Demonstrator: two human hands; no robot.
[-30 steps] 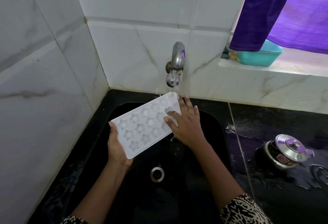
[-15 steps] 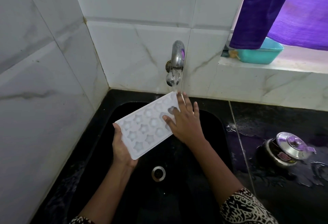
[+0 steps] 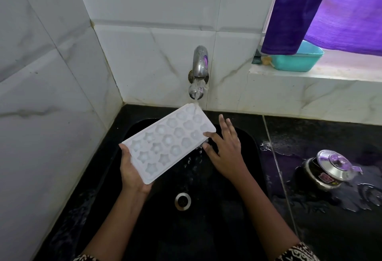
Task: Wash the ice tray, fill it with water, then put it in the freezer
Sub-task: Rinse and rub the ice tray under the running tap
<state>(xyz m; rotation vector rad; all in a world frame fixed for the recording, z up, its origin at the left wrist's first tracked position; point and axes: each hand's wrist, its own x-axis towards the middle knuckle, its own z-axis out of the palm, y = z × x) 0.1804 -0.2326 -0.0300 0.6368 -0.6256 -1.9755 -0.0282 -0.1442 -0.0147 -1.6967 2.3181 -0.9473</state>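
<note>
Indoors, left hand (image 3: pixel 132 169) gripping white star-moulded ice tray (image 3: pixel 168 144), right hand (image 3: pixel 225 151) spread at its corner, chrome tap (image 3: pixel 199 64) running

A white ice tray (image 3: pixel 169 143) with star and round moulds is tilted over the black sink (image 3: pixel 217 236), its far end under the stream from the steel tap (image 3: pixel 199 68). The left hand (image 3: pixel 132 169) grips the tray's near short end, thumb along the edge. The right hand (image 3: pixel 225 153) has its fingers (image 3: pixel 224 124) spread and straight, thumb touching the tray's right corner, where water drips off. The drain (image 3: pixel 182 200) lies below. On the wet bench (image 3: pixel 320 136) to the right stands a lidded steel pot (image 3: pixel 328 169); a teal tub (image 3: pixel 297 60) sits on the sill under a purple curtain (image 3: pixel 293 12)
</note>
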